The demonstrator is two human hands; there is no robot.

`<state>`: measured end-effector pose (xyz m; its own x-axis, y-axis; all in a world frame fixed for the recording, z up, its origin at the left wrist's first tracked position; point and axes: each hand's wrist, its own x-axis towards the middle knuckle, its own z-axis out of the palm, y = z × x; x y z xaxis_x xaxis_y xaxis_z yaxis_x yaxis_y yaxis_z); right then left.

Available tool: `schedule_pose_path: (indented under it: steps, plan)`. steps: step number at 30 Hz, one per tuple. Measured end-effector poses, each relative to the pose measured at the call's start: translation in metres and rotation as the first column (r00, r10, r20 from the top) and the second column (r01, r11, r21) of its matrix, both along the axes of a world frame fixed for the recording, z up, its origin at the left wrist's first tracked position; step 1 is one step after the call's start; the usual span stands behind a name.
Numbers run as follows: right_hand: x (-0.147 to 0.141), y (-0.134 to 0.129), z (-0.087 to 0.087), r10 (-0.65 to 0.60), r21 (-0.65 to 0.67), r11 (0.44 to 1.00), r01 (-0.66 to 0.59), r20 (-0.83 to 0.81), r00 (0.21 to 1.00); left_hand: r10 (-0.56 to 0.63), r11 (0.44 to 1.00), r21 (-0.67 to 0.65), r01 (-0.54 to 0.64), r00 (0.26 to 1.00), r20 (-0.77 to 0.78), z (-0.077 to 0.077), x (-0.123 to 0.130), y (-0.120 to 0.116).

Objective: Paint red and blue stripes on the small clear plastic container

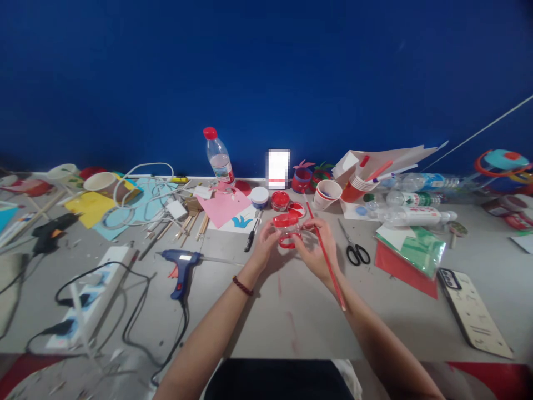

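Note:
Between my two hands is a clear plastic piece with red paint (286, 229), its rims coloured red. My left hand (266, 243) is closed on its left side, a beaded bracelet on the wrist. My right hand (318, 247) grips the right side of the piece and also holds a long red-stained paintbrush (326, 253), whose handle slants down over the forearm. Just beyond the hands stand an open jar of red paint (280, 200), a red-smeared lid (296, 209) and a white-lidded jar (259, 197).
A blue glue gun (182, 266) and power strip (94, 294) with cables lie left. Black scissors (356, 253), a phone (474, 314) and plastic bottles (416, 215) are right. A paper cup (327, 195) and upright bottle (220, 164) stand at the back.

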<state>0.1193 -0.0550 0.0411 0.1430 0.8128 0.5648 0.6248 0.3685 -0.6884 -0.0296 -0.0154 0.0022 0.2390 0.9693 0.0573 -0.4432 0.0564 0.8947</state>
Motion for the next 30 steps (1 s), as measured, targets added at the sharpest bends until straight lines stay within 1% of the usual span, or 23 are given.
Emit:
schedule_pose_path:
  steps: [2,5,10,13,19,22,25,27,30]
  plan:
    - [0.000,0.000,0.001,-0.048,0.019,0.999,0.046,0.068,0.997,0.011,0.999,0.034,-0.010,0.999,-0.041,0.002,0.000,0.001]
    - [-0.001,0.001,-0.001,-0.097,0.075,0.994,0.085,0.169,0.981,0.007,0.998,0.070,-0.003,0.998,-0.058,0.004,0.000,0.001]
    - [-0.002,0.001,-0.004,-0.151,0.175,0.979,0.103,0.287,0.946,-0.008,0.997,0.077,0.014,0.997,-0.080,0.004,0.001,0.000]
    - [-0.002,0.002,-0.004,-0.171,0.216,0.971,0.103,0.320,0.932,-0.019,0.998,0.050,0.024,0.994,-0.112,-0.001,0.001,0.000]
    - [-0.003,0.001,-0.003,-0.168,0.197,0.975,0.106,0.333,0.928,-0.007,1.000,-0.002,0.007,0.993,-0.120,-0.008,0.001,-0.001]
    - [-0.004,0.000,0.000,-0.155,0.197,0.976,0.095,0.317,0.935,0.004,0.999,-0.046,-0.008,0.995,-0.096,-0.007,0.001,0.001]
    - [-0.002,-0.002,0.005,-0.117,0.195,0.978,0.070,0.243,0.963,-0.009,0.996,-0.094,0.006,1.000,-0.030,-0.004,0.000,0.002]
    - [0.000,-0.003,0.008,-0.087,0.182,0.982,0.060,0.145,0.986,-0.039,0.993,-0.111,0.040,0.999,0.004,-0.001,-0.001,0.003]
    - [0.006,-0.003,0.011,-0.033,0.123,0.992,0.039,-0.057,0.998,-0.080,0.990,-0.119,0.081,0.997,0.017,0.003,-0.001,0.002]
